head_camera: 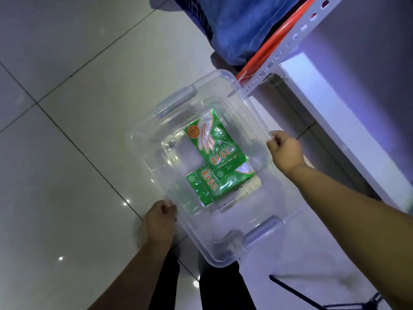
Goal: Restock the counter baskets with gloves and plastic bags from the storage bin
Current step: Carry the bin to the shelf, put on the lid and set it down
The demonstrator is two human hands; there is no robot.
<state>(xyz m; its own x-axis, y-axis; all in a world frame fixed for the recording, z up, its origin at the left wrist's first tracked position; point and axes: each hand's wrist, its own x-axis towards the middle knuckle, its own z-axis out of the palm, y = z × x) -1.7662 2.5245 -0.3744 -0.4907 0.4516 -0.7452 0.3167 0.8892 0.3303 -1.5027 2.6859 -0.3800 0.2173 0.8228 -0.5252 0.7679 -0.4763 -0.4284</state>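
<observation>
A clear plastic storage bin (145, 148) with grey latch handles hangs over the tiled floor, held between both hands. Its clear lid seems to be on. Inside lie two green packs of disposable gloves (214, 144), one (212, 186) partly under the other, with something pale beneath them. My left hand (159, 217) grips the bin's near left rim. My right hand (285, 151) is closed on the right rim.
A white slotted metal shelf frame (290, 41) stands at the upper right with a white shelf board (335, 121). Behind the bin are an orange hose (268, 48) and a blue bag (241, 25). My dark trouser legs show below the bin. A black wire object (312, 296) sits lower right.
</observation>
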